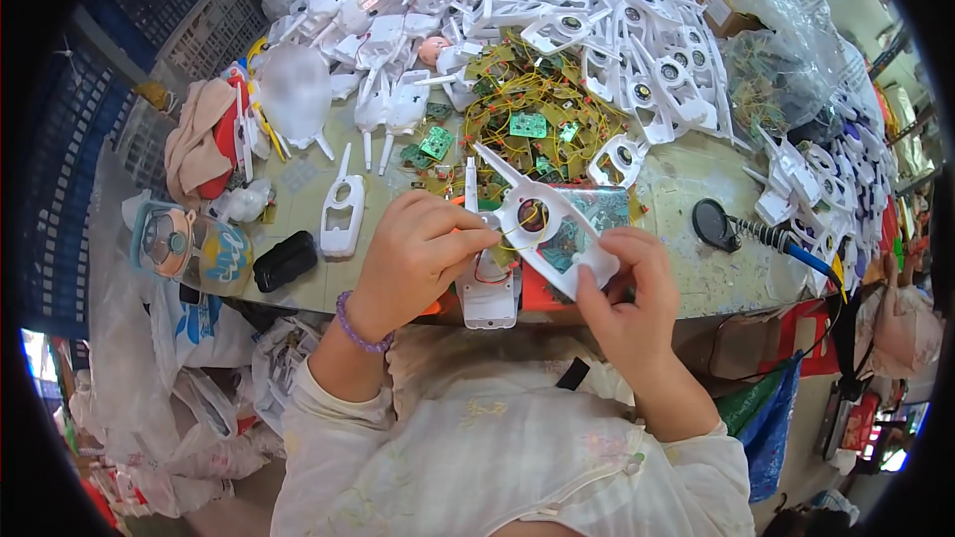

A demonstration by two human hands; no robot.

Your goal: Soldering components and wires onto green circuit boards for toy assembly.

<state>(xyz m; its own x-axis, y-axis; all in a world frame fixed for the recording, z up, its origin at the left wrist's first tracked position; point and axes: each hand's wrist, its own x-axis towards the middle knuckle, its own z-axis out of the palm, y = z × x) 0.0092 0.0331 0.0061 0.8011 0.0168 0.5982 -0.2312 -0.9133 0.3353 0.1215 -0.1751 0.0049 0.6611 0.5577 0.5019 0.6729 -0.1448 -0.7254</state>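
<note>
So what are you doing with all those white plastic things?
A person sits at a crowded table. The right hand holds up a white plastic shell with a round hole. The left hand pinches a thin yellow wire at that hole. Piles of white shells and green circuit boards lie behind.

White plastic shell (pixel 542 229) w/ round hole, tilted, held above table edge.

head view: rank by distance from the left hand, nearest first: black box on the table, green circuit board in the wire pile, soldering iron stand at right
From the left hand:
1. Black box, to its left near the table's front edge.
2. Green circuit board, up and to the right in the tangle of yellow wires.
3. Soldering iron stand, far right, beyond the right hand.
</note>
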